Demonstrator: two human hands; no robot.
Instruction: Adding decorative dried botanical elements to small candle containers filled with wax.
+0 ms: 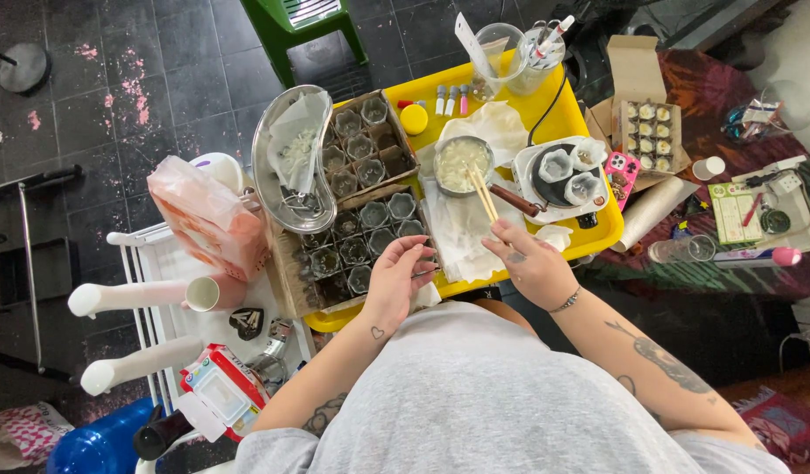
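Dark floor tiles surround a yellow plastic tray (589,241). Wooden chopsticks (484,195) are pinched closed in the right hand (532,263) over the small metal pot (462,164); the left hand (394,279), loosely open, steadies the cardboard box of glass jars (357,246).

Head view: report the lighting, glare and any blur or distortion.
Head view: even, soft light with faint shadows; mild glare on the metal kidney dish and yellow tray; wide-angle bending at the edges; right hand holding chopsticks and left hand are sharp.
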